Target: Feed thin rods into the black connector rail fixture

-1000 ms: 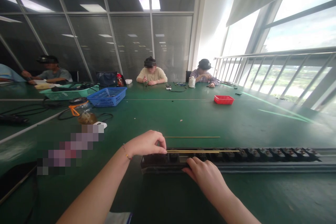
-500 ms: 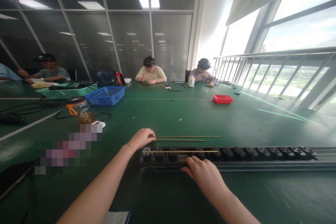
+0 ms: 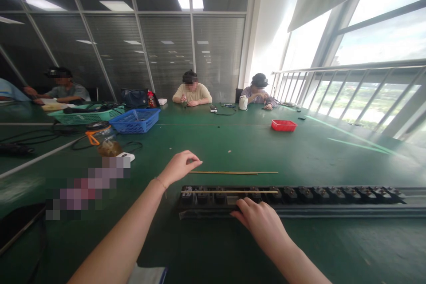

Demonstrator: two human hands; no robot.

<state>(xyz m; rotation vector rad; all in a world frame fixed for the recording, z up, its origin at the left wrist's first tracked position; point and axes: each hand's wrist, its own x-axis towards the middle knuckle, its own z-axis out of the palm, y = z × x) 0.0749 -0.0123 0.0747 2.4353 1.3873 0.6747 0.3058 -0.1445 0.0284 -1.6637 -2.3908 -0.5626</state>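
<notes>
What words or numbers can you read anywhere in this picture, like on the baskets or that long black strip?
None can be read.
The long black strip, blue basket, green basket and red tray show no legible print.
The blocky blurred patch on the table hides whatever lies there.

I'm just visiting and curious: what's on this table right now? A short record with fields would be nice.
Left hand: left hand pinches the end of a thin brass rod lying on the green table
Right hand: right hand rests its fingers on the near edge of a long black slotted rail
On the rail: a second thin brass rod lies along its top
Farther off: blue plastic basket, small red tray, green mesh basket
Others: three people seated at the far side
</notes>
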